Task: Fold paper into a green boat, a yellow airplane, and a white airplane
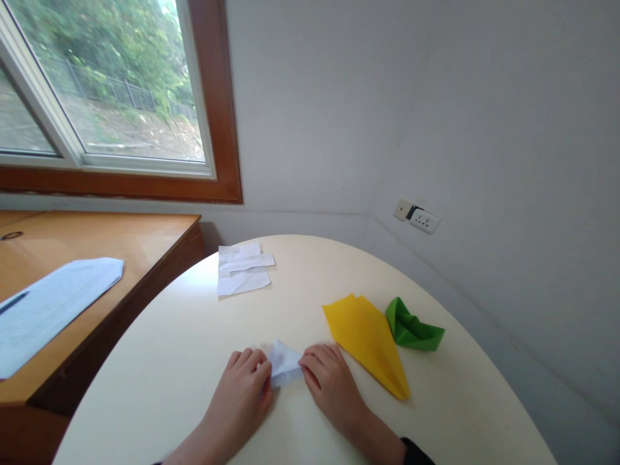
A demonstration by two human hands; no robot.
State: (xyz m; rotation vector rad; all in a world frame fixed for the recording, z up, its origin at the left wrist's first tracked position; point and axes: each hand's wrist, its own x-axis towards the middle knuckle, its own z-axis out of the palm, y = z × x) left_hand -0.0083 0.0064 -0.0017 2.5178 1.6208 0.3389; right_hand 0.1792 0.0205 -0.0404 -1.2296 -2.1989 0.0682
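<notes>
Round cream table (194, 361) in corner by grey wall, window (97, 84) upper left. Left hand (245, 387) and right hand (329, 381) both flat-knuckled on table near front edge, fingertips pinching small folded white paper (285, 363) between them, one at each side. Yellow paper plane (368, 339) just right of right hand; green paper boat (411, 328) beside it. Creased white paper scraps (242, 270) farther back. Wooden desk (121, 245) at left with printed sheet (48, 303).
</notes>
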